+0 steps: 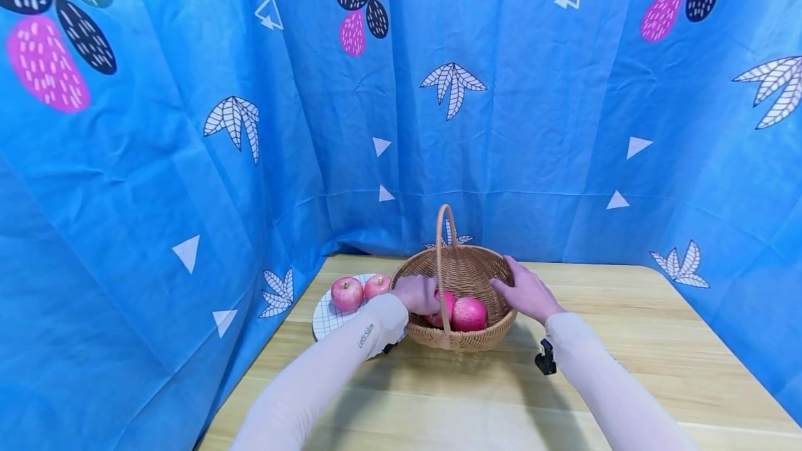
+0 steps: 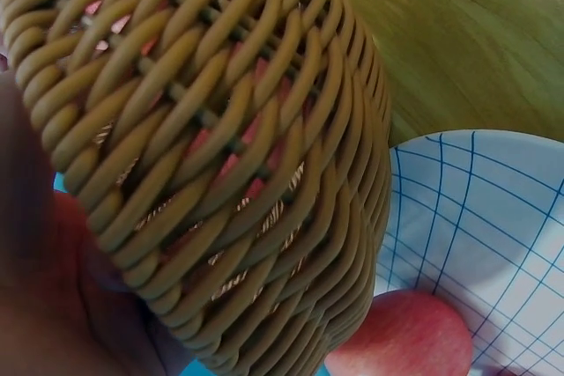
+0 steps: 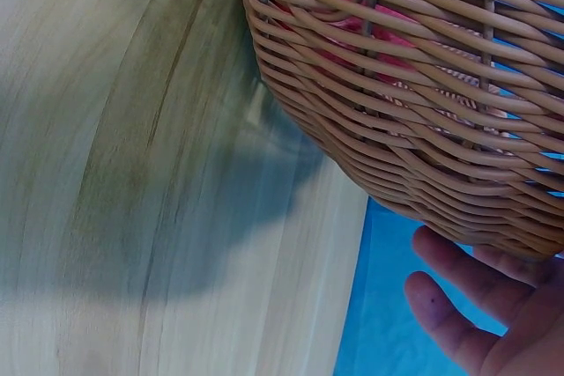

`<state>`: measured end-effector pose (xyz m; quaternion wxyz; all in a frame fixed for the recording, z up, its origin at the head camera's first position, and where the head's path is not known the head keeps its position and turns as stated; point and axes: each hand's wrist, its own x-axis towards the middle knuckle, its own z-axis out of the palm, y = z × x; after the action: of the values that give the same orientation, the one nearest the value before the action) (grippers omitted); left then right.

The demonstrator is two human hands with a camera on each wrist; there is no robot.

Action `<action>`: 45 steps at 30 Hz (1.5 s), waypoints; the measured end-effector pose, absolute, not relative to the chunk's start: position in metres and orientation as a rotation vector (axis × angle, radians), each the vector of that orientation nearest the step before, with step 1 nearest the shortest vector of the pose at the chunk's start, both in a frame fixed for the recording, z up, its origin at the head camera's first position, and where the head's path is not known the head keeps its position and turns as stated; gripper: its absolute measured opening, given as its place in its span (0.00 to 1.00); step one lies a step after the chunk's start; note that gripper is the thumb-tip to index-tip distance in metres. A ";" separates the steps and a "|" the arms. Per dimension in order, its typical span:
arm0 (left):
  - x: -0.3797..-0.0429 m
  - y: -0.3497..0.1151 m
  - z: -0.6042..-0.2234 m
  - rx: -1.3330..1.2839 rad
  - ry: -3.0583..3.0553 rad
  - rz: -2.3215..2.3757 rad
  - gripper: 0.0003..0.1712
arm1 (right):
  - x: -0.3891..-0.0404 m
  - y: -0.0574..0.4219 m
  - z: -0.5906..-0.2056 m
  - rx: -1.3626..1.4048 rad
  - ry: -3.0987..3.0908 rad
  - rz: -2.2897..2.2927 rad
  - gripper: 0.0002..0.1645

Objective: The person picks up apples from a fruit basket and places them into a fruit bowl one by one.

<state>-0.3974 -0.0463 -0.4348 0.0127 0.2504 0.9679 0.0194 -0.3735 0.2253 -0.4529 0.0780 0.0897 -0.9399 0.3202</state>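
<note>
A wicker basket [image 1: 460, 343] with an arched handle stands on the table, and red apples lie inside it. My left hand [image 1: 415, 293] reaches over the basket's left rim, beside an apple [image 1: 446, 303] left of another apple [image 1: 470, 314]. Its fingertips are hidden, so whether they grip that apple cannot be told. My right hand [image 1: 529, 292] holds the basket's right rim, thumb inside. In the right wrist view, fingers [image 3: 476, 283] lie outside the weave. Left of the basket, a white plate with blue grid lines [image 1: 324, 317] bears two apples [image 1: 347, 294].
The wooden table [image 1: 626, 339] extends to the right and front of the basket. A blue patterned curtain [image 1: 532, 124] hangs behind the table and along its sides. A black strap fitting [image 1: 546, 358] sits at the right wrist.
</note>
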 end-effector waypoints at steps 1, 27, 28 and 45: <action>-0.397 -0.046 -0.435 0.777 3.009 0.068 0.07 | -0.373 0.225 -0.453 0.265 -2.814 0.962 0.54; -0.407 -0.033 -0.455 0.615 3.031 0.160 0.40 | -0.370 0.225 -0.451 0.249 -2.821 0.975 0.53; -0.407 -0.033 -0.455 0.621 3.028 0.163 0.41 | -0.370 0.225 -0.451 0.250 -2.821 0.977 0.53; -0.409 -0.034 -0.463 0.671 3.081 0.157 0.40 | -0.367 0.223 -0.447 0.250 -2.829 0.989 0.53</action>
<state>-0.4092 -0.0344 -0.4628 -0.0080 0.2126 0.9758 0.0498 -0.3671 0.2229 -0.4468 0.0672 0.0828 -0.9386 0.3282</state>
